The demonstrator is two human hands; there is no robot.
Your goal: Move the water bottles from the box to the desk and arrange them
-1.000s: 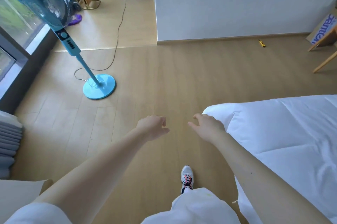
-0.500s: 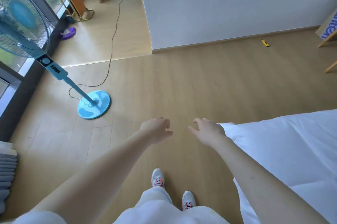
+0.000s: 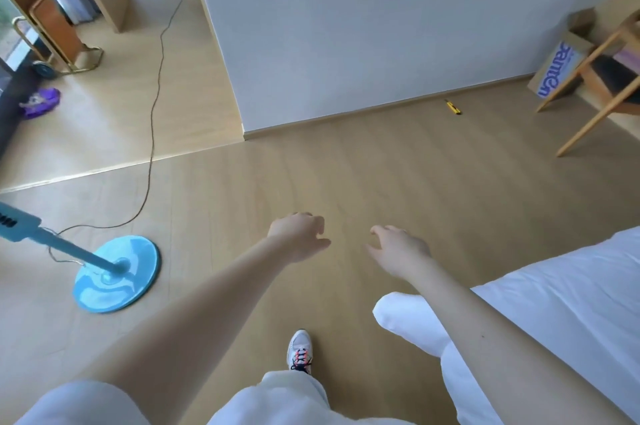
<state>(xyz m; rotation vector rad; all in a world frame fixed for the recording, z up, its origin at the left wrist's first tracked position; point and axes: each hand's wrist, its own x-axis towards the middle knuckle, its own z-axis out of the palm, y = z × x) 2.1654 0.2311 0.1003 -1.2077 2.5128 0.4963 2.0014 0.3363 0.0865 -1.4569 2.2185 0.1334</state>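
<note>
My left hand [image 3: 300, 236] and my right hand [image 3: 398, 253] reach forward over the wooden floor, side by side, fingers loosely curled and holding nothing. A cardboard box [image 3: 561, 66] with blue lettering stands against the wall at the far right, partly behind a wooden chair [image 3: 602, 82]. No water bottles and no desk show in this view.
A blue standing fan's base [image 3: 116, 274] sits on the floor at left, its cord [image 3: 152, 120] trailing back. A white bed [image 3: 554, 314] fills the lower right. A yellow utility knife [image 3: 453, 107] lies by the wall. A purple slipper [image 3: 40, 102] and luggage rack [image 3: 59, 40] stand far left.
The view has swung right and moved forward: the fan slid left, the box and chair came further into view. Both hands stay raised and empty. My feet have stepped.
</note>
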